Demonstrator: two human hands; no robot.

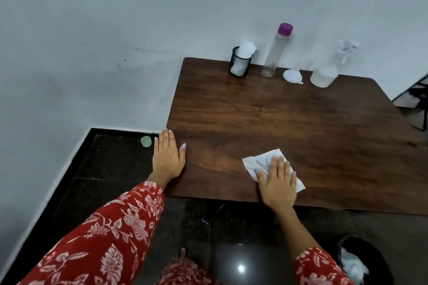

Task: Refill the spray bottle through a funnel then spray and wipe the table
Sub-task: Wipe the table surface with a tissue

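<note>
Head view. A white paper wipe [266,164] is pressed flat on the near part of the bench [301,118] under the right hand [278,183]; the fingers are laid out straight on top of it and nothing is clasped. The wipe is judged light, limp and easily torn once damp, so it is best driven by a flat palm rather than pinched at a corner. The left hand [168,156] is rested flat at the bench's near left edge, fingers extended, holding nothing.

The spray bottle [326,69] is stood at the far edge by the wall, with the funnel [293,75] just beside it, then a tall bottle [275,53] with a purple cap and a mesh cup [239,65] of paper. The spray bottle is judged light, smooth plastic, best held at the neck.

The bench top is dark wood-grain, with a faint sheen. A pale wall and dark glossy floor [111,164] are noted.
</note>
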